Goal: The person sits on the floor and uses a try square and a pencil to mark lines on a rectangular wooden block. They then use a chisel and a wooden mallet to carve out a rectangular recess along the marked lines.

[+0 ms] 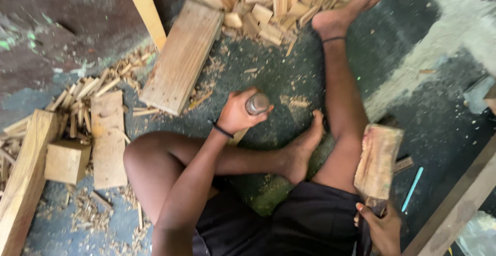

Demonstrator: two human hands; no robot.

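Note:
I sit on the floor with my legs spread. My left hand (236, 114) is shut around a chisel handle whose round metal end (257, 103) points up; a small piece of wood (237, 137) shows just below the hand. My right hand (381, 227), low at the right, grips the handle of a worn wooden mallet (378, 160), its block-shaped head raised beside my right thigh. The chisel's blade is hidden by my hand.
A wide plank (182, 57) lies ahead of my left hand, with a pile of short split wood pieces (279, 3) beyond it. Blocks (66, 160), boards (108, 140) and shavings lie at the left. A turquoise stick (412, 189) lies right of the mallet.

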